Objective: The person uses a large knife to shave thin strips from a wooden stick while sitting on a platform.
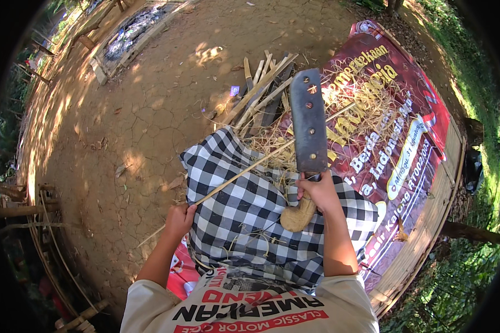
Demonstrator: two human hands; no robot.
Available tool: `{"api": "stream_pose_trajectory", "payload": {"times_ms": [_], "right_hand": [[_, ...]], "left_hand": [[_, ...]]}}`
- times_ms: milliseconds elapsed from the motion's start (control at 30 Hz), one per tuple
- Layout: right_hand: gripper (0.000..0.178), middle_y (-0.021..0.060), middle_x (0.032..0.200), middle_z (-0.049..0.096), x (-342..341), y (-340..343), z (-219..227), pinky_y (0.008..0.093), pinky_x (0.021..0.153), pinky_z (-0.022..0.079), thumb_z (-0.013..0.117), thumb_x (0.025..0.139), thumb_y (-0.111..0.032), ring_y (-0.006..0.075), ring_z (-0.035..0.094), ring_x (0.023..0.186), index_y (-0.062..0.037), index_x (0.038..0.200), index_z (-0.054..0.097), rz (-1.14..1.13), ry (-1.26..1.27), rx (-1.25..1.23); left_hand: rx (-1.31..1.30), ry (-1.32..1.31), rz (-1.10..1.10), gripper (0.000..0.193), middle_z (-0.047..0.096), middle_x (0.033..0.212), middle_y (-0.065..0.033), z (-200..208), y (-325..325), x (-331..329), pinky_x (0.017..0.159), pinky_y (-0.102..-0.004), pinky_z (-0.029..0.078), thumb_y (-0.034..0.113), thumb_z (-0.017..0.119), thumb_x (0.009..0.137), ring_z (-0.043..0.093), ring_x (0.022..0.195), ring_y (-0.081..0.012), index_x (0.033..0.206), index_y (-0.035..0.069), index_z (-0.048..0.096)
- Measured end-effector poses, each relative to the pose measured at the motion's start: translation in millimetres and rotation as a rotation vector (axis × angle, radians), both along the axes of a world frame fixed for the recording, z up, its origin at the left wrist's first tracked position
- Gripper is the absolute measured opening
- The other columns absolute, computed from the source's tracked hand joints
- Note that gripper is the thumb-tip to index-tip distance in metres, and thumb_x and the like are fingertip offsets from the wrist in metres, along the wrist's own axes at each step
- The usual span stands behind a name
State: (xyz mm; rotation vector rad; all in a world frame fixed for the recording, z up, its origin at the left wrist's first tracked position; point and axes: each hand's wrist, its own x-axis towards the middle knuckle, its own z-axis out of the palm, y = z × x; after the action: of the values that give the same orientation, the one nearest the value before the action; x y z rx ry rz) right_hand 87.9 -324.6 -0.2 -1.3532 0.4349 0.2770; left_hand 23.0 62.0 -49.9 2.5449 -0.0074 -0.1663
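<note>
Cleaver (309,125) points blade-up, away, gripped by right hand (318,191); left hand (179,220) grips slanting bamboo strip (244,172).

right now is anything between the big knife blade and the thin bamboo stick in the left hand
Nothing visible. The knife in the right hand is raised upright, apart from the bamboo stick that the left hand holds slanted across the checkered cloth. Only open air lies between them.

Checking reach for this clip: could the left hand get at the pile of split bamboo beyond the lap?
Probably not right now: the left hand is closed on a thin bamboo strip, and the pile of split bamboo lies past the checkered cloth.
</note>
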Motion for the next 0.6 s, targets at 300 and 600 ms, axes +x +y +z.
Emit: {"api": "stream_pose_trajectory", "payload": {"times_ms": [300,600], "right_hand": [[0.02,0.0074,0.067,0.055,-1,-15,13,0.0322,0.047,0.047,0.065,0.073,0.009,0.0177,0.056,0.05,0.0013,0.083,0.05,0.119,0.005,0.003],[0.015,0.0064,0.068,0.056,-10,19,10,0.0286,0.048,0.045,0.065,0.073,0.008,0.0149,0.056,0.052,0.001,0.078,0.053,0.363,0.088,-0.011]], "left_hand": [[0.073,-0.015,-0.011,0.045,0.054,0.059,-0.0266,2,1,-2,0.052,-0.0489,0.043,0.033,0.057,0.089,0.057,0.058,-0.0443,0.062,-0.003,0.058],[0.086,0.03,-0.011,0.043,0.054,0.058,-0.0267,8,2,-3,0.052,-0.0485,0.043,0.031,0.057,0.089,0.057,0.058,-0.045,0.063,-0.003,0.058]]}}
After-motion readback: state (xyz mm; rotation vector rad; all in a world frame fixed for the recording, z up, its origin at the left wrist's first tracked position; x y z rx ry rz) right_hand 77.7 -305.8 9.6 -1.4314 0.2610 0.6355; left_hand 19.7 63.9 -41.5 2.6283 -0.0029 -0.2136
